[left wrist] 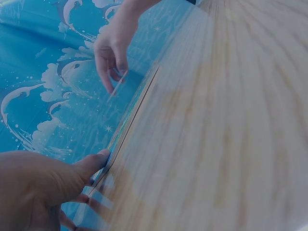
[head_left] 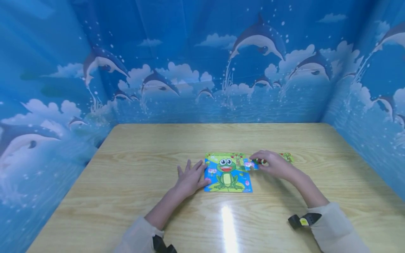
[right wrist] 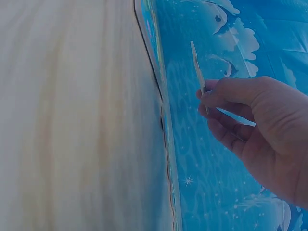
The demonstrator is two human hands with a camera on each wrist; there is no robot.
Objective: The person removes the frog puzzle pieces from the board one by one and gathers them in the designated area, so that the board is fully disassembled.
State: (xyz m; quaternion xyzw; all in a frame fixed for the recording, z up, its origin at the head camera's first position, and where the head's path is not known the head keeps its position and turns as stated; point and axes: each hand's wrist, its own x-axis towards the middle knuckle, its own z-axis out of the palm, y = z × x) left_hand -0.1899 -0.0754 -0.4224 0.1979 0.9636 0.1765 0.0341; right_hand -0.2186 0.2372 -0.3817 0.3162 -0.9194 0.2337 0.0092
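Over wood [head_left: 152, 168], right fingers [right wrist: 231, 91] pinch a puzzle piece [head_left: 251, 164].

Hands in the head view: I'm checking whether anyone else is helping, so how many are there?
2: the left hand rests at the left edge of the frog puzzle; the right hand pinches a piece near the puzzle's upper right. No other hand shows.

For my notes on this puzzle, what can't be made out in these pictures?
Held piece, right wrist view: its printed face, because it is seen edge-on.
Puzzle, left wrist view: its picture, because the angle is so low.
Loose pieces, head view: how many, because the right hand partly covers them.
Left sleeve, head view: cut off by the bottom edge.
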